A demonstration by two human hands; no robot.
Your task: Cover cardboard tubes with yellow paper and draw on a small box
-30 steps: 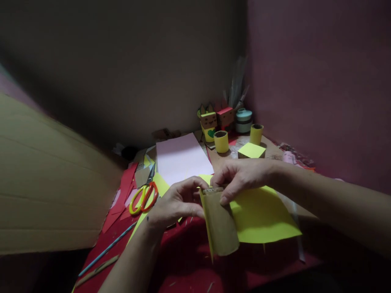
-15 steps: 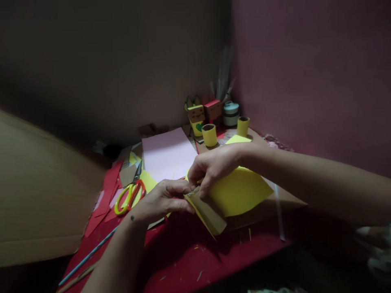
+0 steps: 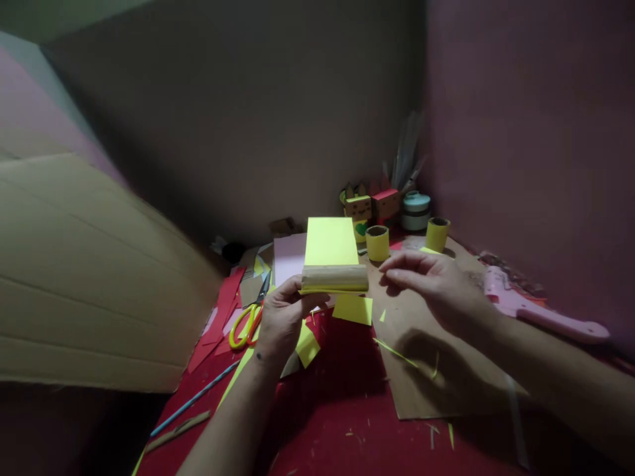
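My left hand grips a yellow sheet of paper by its near left corner, thumb below. Along the near edge of the sheet lies a brown cardboard piece, curved like a tube; whether it is a full tube I cannot tell. To the right, my right hand hovers apart from the sheet, its thumb and forefinger stretched toward it with nothing visible between them. Below the held sheet are smaller yellow paper pieces. Left of my left wrist rest scissors with yellow and orange handles.
Two yellow-covered rings stand behind, near box figures and a light blue-lidded jar. A pink glue gun lies right of a cardboard sheet. A large cardboard panel rises on the left.
My left hand has raised the yellow sheet and turned its cardboard-lined edge toward me. My right hand has let go and moved right. The view has shifted, bringing the glue gun into sight.
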